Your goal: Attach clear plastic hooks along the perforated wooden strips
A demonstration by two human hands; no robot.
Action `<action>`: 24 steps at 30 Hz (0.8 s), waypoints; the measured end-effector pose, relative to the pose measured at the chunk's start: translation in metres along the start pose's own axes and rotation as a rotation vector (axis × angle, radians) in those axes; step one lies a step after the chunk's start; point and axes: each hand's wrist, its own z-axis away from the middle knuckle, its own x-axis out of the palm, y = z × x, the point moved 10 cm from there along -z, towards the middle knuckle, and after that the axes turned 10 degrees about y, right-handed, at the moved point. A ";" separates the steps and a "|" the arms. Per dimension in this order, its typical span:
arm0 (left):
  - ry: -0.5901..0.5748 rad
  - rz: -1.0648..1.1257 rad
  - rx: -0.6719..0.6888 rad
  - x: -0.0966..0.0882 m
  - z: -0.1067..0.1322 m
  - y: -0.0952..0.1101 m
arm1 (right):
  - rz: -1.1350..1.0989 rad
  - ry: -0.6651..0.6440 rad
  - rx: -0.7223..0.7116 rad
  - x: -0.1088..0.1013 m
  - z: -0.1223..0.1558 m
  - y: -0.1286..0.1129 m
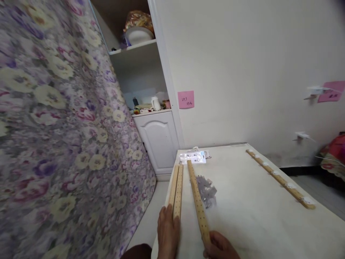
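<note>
Pointing toward eleven-thirty, the perforated wooden strip is end-pinched by the right hand; the left hand, grip unclear, covers paired strips.

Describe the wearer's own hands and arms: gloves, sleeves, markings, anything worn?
Both the left hand and the right hand are bare: no gloves. No sleeve, watch or cable shows at either. No markings can be made out, though fine detail is too small to tell. The bottom edge of the picture cuts off the arms, so anything worn higher up is out of view.
</note>
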 end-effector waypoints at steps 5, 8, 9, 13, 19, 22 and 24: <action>-0.091 0.054 -0.058 0.000 0.003 -0.014 | -0.005 0.009 0.072 0.036 -0.021 0.012; -0.116 0.094 -0.065 0.000 0.002 -0.014 | 0.010 0.028 0.081 0.049 -0.032 0.021; -0.122 0.101 -0.064 0.001 0.001 -0.014 | 0.026 0.029 0.072 0.051 -0.035 0.025; -0.130 0.074 -0.067 0.004 0.002 -0.016 | 0.169 0.000 0.004 0.056 -0.046 0.036; -0.141 0.069 -0.046 0.006 0.005 -0.014 | 0.329 -0.082 0.003 0.054 -0.051 0.037; -0.151 0.068 -0.063 0.006 0.004 -0.016 | 0.455 -0.147 0.001 0.058 -0.050 0.031; -0.148 0.075 -0.078 0.006 0.003 -0.017 | 0.547 -0.208 -0.027 0.064 -0.048 0.024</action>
